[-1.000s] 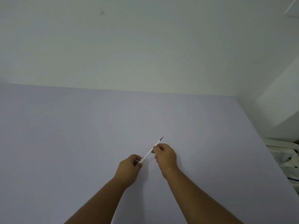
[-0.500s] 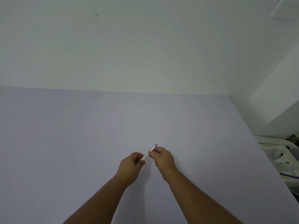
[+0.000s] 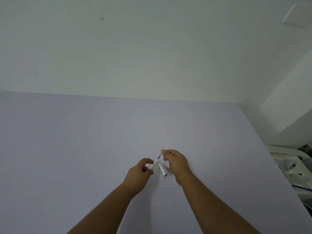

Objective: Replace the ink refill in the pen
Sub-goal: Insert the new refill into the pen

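Note:
My left hand point(image 3: 141, 170) pinches the lower end of a white pen part point(image 3: 155, 163) whose thin dark refill tip point(image 3: 159, 156) points up and to the right. My right hand point(image 3: 177, 162) hovers just right of that tip, blurred, fingers loosely curled with nothing visibly in them. Between the two hands a white and silver pen piece point(image 3: 161, 168) lies on the lilac table point(image 3: 84, 149). A second slim grey piece point(image 3: 168, 169) lies beside it, partly hidden by my right hand.
A white wall rises behind the table's far edge. At the right, past the table edge, stands a white plastic rack point(image 3: 287, 159) with a blue pen-like item point(image 3: 302, 187) lower down.
My right hand has let go of the pen and moved slightly right. Two pen pieces now show on the table between the hands. The left hand still holds the part with the tip.

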